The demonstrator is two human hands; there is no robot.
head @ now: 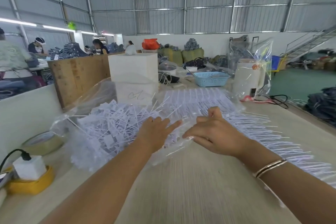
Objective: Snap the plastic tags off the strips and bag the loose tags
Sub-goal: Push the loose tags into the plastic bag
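Both forearms reach forward over the pale wooden worktop point(181, 187). The right hand point(214, 132), a bracelet point(271, 167) on its wrist, pinches the near edge of a clear plastic bag point(163, 152) between curled fingers and thumb, closed on the film. The left hand point(156, 131) lies flat and open with fingers spread, pressing on the bag and gripping nothing. Just left of that hand and under it, the loose tags point(107, 129) sit heaped inside the bag, their thin tails pointing every way. To the right of the right hand and beyond it, the strips point(254, 129) lie in a long band running from the near right edge away toward the far middle, their tails sticking out sideways to the right. At the near left stand a yellow tape roll point(31, 185) and a clear tape roll point(43, 143). Farther off are a white box point(132, 67) and a blue basket point(211, 78)
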